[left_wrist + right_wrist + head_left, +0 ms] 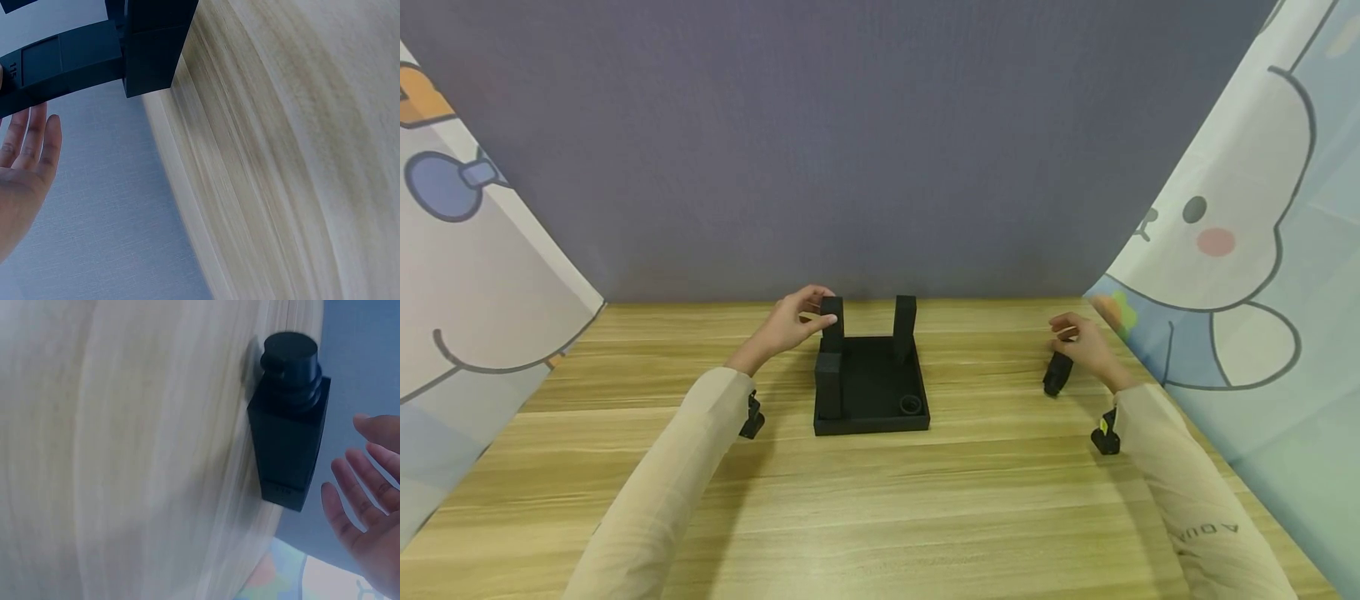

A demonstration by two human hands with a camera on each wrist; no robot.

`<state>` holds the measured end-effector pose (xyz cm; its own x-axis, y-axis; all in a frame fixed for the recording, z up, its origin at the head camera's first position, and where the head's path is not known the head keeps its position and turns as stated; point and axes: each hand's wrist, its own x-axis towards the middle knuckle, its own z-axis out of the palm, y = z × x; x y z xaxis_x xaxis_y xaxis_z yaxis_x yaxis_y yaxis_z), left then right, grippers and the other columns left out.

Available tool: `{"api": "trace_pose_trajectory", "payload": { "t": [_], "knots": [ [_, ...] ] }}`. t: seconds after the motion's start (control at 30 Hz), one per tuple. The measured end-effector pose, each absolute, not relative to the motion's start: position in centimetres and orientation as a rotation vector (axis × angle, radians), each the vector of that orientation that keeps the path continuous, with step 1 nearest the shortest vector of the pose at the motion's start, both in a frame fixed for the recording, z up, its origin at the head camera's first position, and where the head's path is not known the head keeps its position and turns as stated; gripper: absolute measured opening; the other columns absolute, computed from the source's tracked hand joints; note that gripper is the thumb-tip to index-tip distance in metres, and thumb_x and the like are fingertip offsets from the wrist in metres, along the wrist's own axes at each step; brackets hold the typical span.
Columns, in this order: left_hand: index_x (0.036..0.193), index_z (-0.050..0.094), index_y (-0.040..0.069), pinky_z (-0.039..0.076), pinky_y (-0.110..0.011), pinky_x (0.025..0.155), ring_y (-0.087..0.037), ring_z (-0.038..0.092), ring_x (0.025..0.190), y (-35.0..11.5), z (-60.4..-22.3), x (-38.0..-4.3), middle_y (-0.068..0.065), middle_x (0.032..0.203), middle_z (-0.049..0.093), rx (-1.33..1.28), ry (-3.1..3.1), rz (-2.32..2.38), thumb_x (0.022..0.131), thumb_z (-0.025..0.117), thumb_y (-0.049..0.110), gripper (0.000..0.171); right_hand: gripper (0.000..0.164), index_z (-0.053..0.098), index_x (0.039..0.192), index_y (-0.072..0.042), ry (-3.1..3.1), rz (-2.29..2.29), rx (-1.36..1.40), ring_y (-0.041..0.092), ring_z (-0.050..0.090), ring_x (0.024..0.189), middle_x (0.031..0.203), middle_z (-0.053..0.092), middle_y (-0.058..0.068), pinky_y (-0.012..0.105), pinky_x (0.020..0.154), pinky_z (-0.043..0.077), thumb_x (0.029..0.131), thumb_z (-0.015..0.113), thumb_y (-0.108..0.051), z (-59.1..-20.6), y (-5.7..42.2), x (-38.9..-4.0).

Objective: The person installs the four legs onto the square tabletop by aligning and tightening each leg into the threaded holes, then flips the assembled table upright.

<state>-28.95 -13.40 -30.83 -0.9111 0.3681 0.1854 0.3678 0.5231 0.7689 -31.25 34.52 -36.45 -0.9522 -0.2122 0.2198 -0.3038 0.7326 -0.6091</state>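
Note:
A shallow black tray (876, 430) lies on the table with black square posts at three corners and a round ring (910, 405) at its near right corner. My left hand (796, 321) holds the far left post (832, 333), thumb on one face and fingers behind. In the left wrist view, that post (69, 53) runs from the hand to the tray's corner. At the right is a loose black post (290, 440) with a round ribbed end. My right hand (1084, 348) is beside it, fingers loosely bent, with a gap between them in the right wrist view.
Upright posts stand at the tray's near left (828, 387) and far right (905, 325) corners. Behind the wooden table (880, 508) rises a grey wall (865, 150). Printed cartoon sheets (1232, 250) hang along both sides.

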Motion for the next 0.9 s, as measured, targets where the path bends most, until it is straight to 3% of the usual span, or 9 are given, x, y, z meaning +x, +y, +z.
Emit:
{"api": "trace_pose_trajectory", "payload": {
  "t": [0.13, 0.47, 0.9],
  "knots": [
    [0.124, 0.048, 0.003, 0.045, -0.05, 0.092, -0.036, 0.052, 0.112, -13.4, -30.8, -29.0, -0.019, 0.119, 0.052, 0.665, 2.739, 1.387, 0.09, 0.058, 0.013, 0.037, 0.035, 0.046, 0.115, 0.014, -2.794, 1.014, 0.389, 0.049, 0.053, 0.097, 0.111, 0.049, 0.037, 0.038, 0.073, 0.051, 0.085, 0.059, 0.002, -36.5, 35.0, -31.4],
    [0.124, 0.047, 0.002, 0.045, -0.05, 0.092, -0.036, 0.052, 0.112, -13.3, -30.8, -29.1, -0.02, 0.119, 0.052, 0.663, 2.717, 1.406, 0.09, 0.058, 0.013, 0.037, 0.036, 0.049, 0.113, 0.014, -2.796, 0.841, 0.298, 0.05, 0.053, 0.096, 0.109, 0.052, 0.035, 0.054, 0.079, 0.047, 0.084, 0.062, -0.002, -36.9, 36.0, -31.5],
    [0.124, 0.047, 0.003, 0.045, -0.05, 0.092, -0.036, 0.051, 0.113, -13.3, -30.6, -28.8, -0.02, 0.119, 0.052, 0.661, 2.714, 1.402, 0.091, 0.057, 0.013, 0.036, 0.043, 0.048, 0.118, 0.012, -2.898, 0.786, 0.201, 0.047, 0.054, 0.098, 0.114, 0.05, 0.035, 0.051, 0.078, 0.048, 0.089, 0.059, -0.017, -37.7, 36.7, -31.7]
  ]
}}
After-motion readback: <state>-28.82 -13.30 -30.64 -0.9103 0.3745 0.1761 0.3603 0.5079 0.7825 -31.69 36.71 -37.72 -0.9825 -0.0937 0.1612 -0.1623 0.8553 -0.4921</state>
